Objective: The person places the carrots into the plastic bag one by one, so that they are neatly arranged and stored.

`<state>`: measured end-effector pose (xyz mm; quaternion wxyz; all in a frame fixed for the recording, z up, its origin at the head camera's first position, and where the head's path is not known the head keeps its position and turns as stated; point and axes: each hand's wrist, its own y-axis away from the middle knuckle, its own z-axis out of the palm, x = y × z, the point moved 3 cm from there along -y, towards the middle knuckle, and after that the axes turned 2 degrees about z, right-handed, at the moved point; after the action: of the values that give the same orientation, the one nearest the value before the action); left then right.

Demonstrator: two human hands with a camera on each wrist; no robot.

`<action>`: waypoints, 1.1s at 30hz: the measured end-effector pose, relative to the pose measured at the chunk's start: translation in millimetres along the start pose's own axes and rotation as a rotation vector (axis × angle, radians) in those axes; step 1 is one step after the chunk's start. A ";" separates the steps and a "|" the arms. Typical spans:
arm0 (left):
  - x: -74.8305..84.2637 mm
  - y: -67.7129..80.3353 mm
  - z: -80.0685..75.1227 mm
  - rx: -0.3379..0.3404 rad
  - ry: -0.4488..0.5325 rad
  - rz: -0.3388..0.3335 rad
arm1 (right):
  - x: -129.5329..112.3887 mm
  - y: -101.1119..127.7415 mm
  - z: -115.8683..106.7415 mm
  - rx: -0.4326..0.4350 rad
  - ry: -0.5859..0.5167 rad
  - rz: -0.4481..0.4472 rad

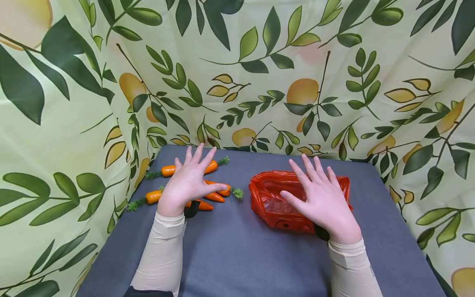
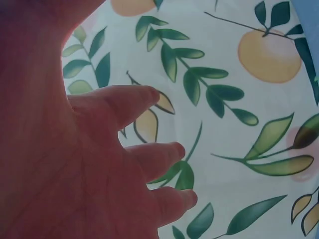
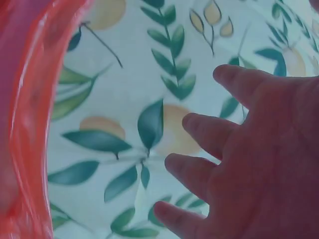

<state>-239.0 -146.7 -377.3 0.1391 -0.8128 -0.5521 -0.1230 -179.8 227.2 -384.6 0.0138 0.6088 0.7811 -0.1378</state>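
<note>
My left hand (image 1: 189, 181) is held with straight, spread fingers over several orange carrots (image 1: 152, 197) with green tops on the left of the table, hiding parts of them. Nothing is in it, and the left wrist view shows its palm and fingers (image 2: 167, 154) before the patterned cloth. On the right, an open red plastic bag (image 1: 267, 210) stands with its mouth facing up. My right hand (image 1: 324, 198), fingers spread and holding nothing, overlaps the bag's right side in the head view. The bag's edge (image 3: 35, 114) also appears at the left of the right wrist view.
A grey cloth covers the table (image 1: 237, 255). Behind it and along both sides hangs a leaf-and-fruit patterned curtain (image 1: 237, 82). A carrot's leafy top (image 1: 238, 193) points toward the bag across a strip of grey tabletop.
</note>
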 end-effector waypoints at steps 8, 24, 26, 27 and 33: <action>0.4 -2.1 -2.7 -0.014 0.016 -0.002 | 36.3 13.1 -26.2 0.049 -0.035 0.082; 1.1 0.4 -3.2 -0.024 0.029 -0.003 | 136.5 22.6 14.9 0.028 -0.331 0.231; 1.1 0.8 -3.9 -0.028 0.032 -0.006 | 141.3 25.0 18.3 0.003 -0.363 0.253; 1.2 1.1 -4.2 -0.028 0.033 -0.007 | 143.3 26.1 19.4 -0.010 -0.371 0.263; 0.0 1.4 -2.8 -0.035 0.042 -0.003 | 154.3 29.0 29.7 -0.059 -0.374 0.304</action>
<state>-237.8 -148.2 -374.8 0.1361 -0.8114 -0.5482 -0.1500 -196.3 372.9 -448.1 0.1967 0.6827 0.6681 -0.2214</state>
